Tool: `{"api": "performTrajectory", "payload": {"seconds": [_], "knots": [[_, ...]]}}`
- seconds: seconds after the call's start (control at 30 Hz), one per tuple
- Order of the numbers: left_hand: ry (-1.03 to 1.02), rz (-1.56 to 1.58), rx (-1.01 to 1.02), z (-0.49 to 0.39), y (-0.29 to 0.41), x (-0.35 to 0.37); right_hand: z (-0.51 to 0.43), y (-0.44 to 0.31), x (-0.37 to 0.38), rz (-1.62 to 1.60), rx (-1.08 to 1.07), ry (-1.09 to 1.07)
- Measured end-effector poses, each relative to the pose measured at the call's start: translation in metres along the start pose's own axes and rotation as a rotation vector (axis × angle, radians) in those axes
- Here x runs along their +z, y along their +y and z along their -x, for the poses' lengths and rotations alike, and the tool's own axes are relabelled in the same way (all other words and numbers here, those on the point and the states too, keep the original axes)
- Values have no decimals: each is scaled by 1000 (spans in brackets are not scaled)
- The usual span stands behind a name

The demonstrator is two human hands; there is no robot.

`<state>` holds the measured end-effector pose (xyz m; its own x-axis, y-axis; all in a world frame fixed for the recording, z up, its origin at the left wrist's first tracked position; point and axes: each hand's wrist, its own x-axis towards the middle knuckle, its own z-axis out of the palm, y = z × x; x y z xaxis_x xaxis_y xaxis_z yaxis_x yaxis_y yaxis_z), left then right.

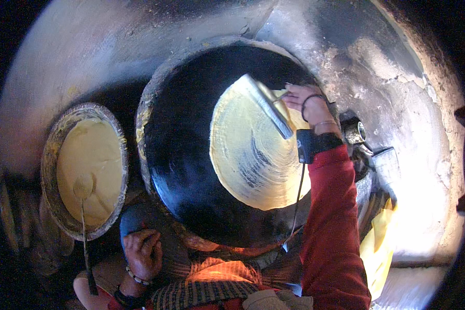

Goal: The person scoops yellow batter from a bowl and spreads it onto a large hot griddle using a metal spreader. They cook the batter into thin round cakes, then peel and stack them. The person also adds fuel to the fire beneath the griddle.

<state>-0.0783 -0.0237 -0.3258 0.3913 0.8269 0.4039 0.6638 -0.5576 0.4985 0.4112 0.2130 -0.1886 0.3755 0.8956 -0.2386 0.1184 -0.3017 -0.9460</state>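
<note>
A large round black griddle (186,116) lies before me, with a thin layer of pale batter (232,155) spread over its right part in curved streaks. Over the batter's upper right, my right hand (304,101) is at the handle of a flat, straight-edged spreader (267,106); the fingers are partly blurred. My left hand (142,250) is held with curled fingers below the griddle's lower left edge, beside a blue rounded object (133,221). To the left stands a bowl (46,166) of thick batter (100,155), with a long-handled ladle (83,232) in it.
A clay surface (356,89) surrounds the griddle. At right are a small metal vessel (355,131), a pale container (387,166) and a yellow cloth or sheet (379,248). A cable (297,201) hangs from my right wrist across the griddle's edge. An orange glow shows below.
</note>
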Motion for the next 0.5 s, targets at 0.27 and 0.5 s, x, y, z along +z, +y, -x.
{"api": "performTrajectory", "payload": {"seconds": [0.27, 0.5], "knots": [[42, -50, 12, 13, 7, 4, 113, 117, -88, -878, -321, 238], [108, -87, 117, 22, 23, -5, 208, 160, -59, 444, -910, 690]]}}
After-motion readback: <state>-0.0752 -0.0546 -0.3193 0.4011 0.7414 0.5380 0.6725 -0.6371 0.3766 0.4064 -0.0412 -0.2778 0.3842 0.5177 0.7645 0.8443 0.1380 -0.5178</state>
